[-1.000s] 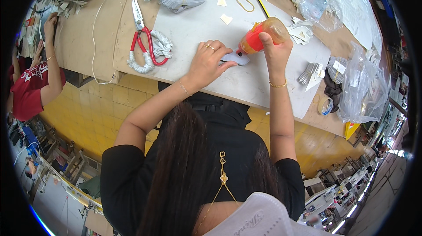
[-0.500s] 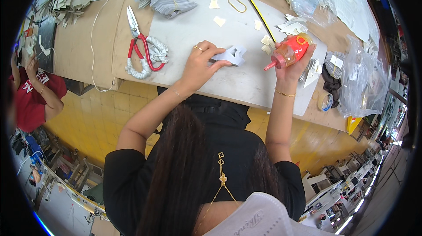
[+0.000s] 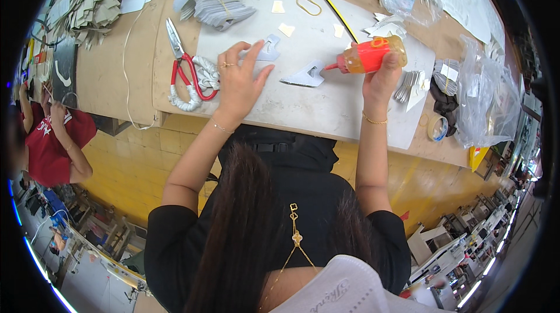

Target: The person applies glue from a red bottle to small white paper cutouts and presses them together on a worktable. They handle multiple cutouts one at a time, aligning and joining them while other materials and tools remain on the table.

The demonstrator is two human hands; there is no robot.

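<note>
My right hand (image 3: 382, 77) is wrapped round a squeeze bottle (image 3: 373, 55) with a red band, amber contents and a red nozzle. The bottle lies nearly level in it, its nozzle pointing left toward a small light-grey cut piece (image 3: 304, 75) with a notched end, flat on the board. My left hand (image 3: 240, 82) is open, thumb and fingers apart. Just beyond its index finger lies another light-grey cut piece (image 3: 269, 49); whether the fingertip touches it I cannot tell.
Red-handled scissors (image 3: 185, 68) lie left of the white board (image 3: 350, 117). Bundled grey pieces (image 3: 221, 8), small cream scraps (image 3: 286, 29), a rubber band (image 3: 309, 5) and a yellow-black pencil (image 3: 338, 15) lie farther off. Plastic bags (image 3: 487, 100) and a tape roll (image 3: 437, 127) sit at right.
My left hand has let go of the grey piece it pinched, opened and moved left; a second grey piece now shows by it. The bottle has swung to near level, nozzle nearer the piece.
</note>
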